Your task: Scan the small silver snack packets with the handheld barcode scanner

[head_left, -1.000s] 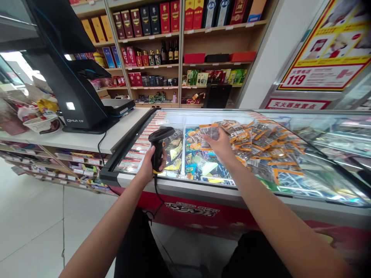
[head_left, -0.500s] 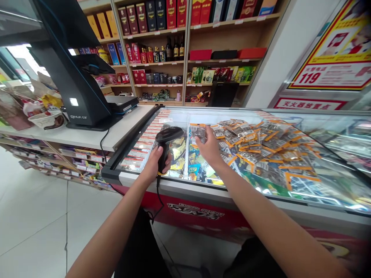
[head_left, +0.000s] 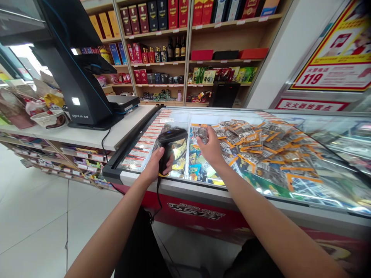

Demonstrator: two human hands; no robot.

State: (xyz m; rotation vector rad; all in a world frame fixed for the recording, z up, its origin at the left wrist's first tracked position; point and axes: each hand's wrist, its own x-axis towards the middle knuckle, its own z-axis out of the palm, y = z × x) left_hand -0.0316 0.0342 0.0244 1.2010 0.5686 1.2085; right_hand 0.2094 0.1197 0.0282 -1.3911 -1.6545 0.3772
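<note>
My left hand [head_left: 158,162] is wrapped round the handle of a black barcode scanner [head_left: 172,135], whose head points right toward my other hand. A cable runs down from the handle over the freezer's front edge. My right hand [head_left: 211,146] grips the right side of a small clear packet [head_left: 199,132] with an orange edge and a printed barcode; some of its fingertips are hidden. That packet lies at the left of a heap of similar orange-edged packets [head_left: 249,139] on the freezer's glass top [head_left: 226,114]. Frozen treats in coloured wrappers show through the glass.
To the left, a black checkout terminal [head_left: 84,104] stands on a white counter [head_left: 127,127] above snack shelves. Shelves of boxes and bottles [head_left: 176,48] line the back. Rows of price labels [head_left: 142,141] lie at the freezer's left end. The freezer's front [head_left: 197,210] is red.
The scanner's head has tilted slightly, and a faint blue glow now shows on it. My right hand stays on the packet. The whole view has shifted a little.
</note>
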